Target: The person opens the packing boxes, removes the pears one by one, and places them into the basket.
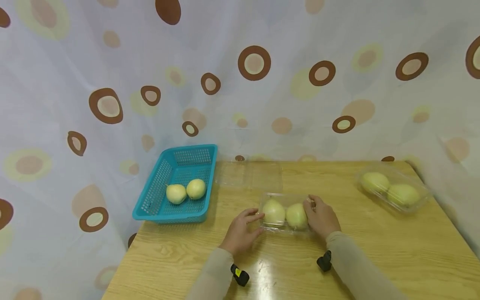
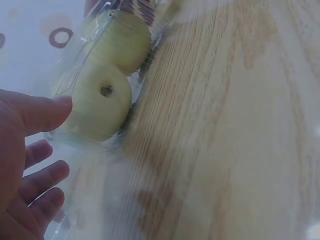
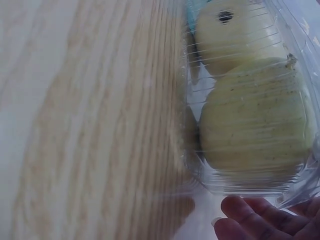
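Observation:
Two pale yellow-green pears [image 1: 273, 212] sit side by side inside a clear plastic clamshell box [image 1: 278, 228] on the table. At the box's left end is my left hand [image 1: 241, 233], thumb and fingers spread. In the left wrist view its thumb [image 2: 47, 112] overlaps the box while the other fingers extend loosely beside it. My right hand [image 1: 321, 216] holds the right end, fingers bent at the back corner. The right wrist view shows its fingertips [image 3: 245, 210] right at the ribbed end wall, close to a pear [image 3: 255, 117].
A blue plastic basket [image 1: 168, 217] with two pears [image 1: 176, 194] stands at the left. Behind my hands lies an opened clear box [image 1: 266, 175]. Another clear box with two pears [image 1: 403, 195] rests near the table's [image 1: 375, 246] right edge. A patterned curtain [image 1: 240, 104] hangs behind.

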